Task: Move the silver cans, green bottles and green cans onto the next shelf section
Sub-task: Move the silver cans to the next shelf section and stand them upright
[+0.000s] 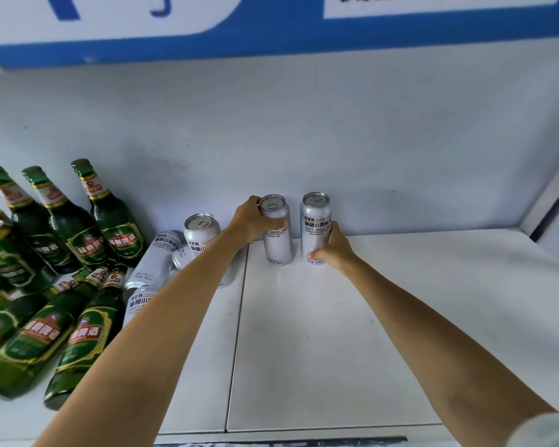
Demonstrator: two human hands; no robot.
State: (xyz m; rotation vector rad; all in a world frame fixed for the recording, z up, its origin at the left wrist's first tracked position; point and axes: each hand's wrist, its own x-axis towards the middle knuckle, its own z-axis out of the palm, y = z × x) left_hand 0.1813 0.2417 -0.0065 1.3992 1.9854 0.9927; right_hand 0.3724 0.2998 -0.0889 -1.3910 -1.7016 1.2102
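Two silver cans upright by the back wall [336, 140], just right of the shelf seam [239, 317]. Left hand [247, 221] curled round the left can [276, 233]; right hand [331, 250] wrapped round the right can [315, 227]. Left of the seam: more silver cans [200, 233], some toppled; green bottles [110, 217] standing and lying; green cans [0, 253] at the edge.

White shelf [400, 317]: silver cans [276, 233], green bottles [117, 217], green cans [0, 250].
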